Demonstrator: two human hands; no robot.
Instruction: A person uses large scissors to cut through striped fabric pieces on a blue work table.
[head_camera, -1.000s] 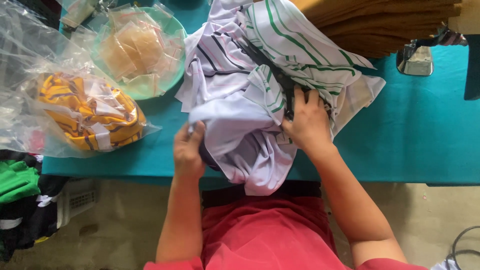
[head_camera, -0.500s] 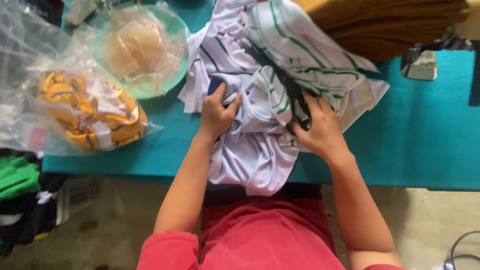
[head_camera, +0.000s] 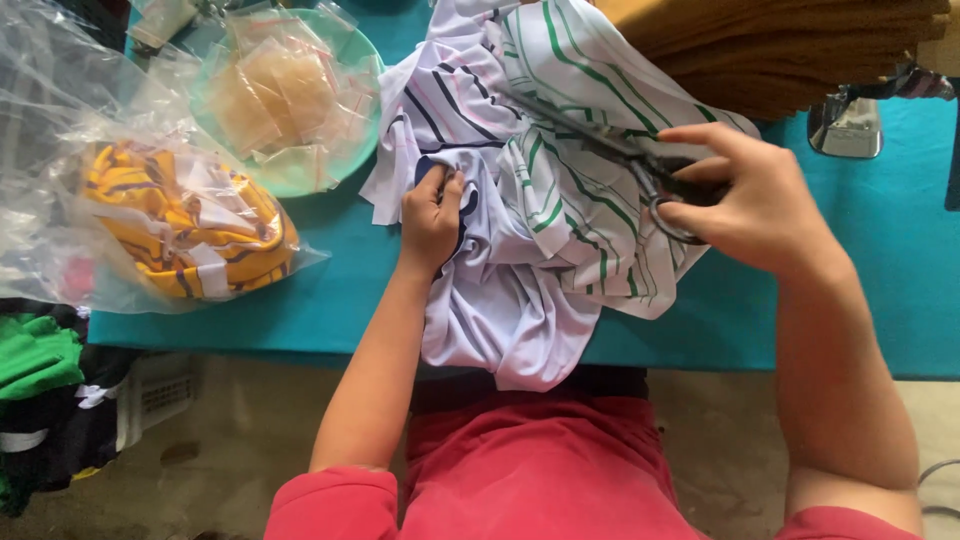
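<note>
White knit garment with green and navy stripes (head_camera: 520, 230) lies bunched on the teal counter (head_camera: 330, 310), its lower fold hanging over the near edge toward the person's red shirt (head_camera: 530, 470). Left hand (head_camera: 432, 215) rests on the garment's left part — fingers closed tight, pinching a fold of cloth beside a dark navy patch. Right hand (head_camera: 750, 200) sits at the garment's right edge, fingers curled through the loops of a pair of dark metal scissors (head_camera: 610, 150); the blades lie flat across the striped cloth, pointing up and left, apparently closed.

Left of the garment: a pale green round plastic bowl (head_camera: 330, 160) filled with small clear plastic bags, and nearer the counter's left end a clear bag holding yellow striped fabric (head_camera: 190, 225). Beyond the garment, at the far right — a stack of mustard-brown folded cloth (head_camera: 800, 50). Below the counter's left end, green and black fabric pieces (head_camera: 40, 370) in a heap.
</note>
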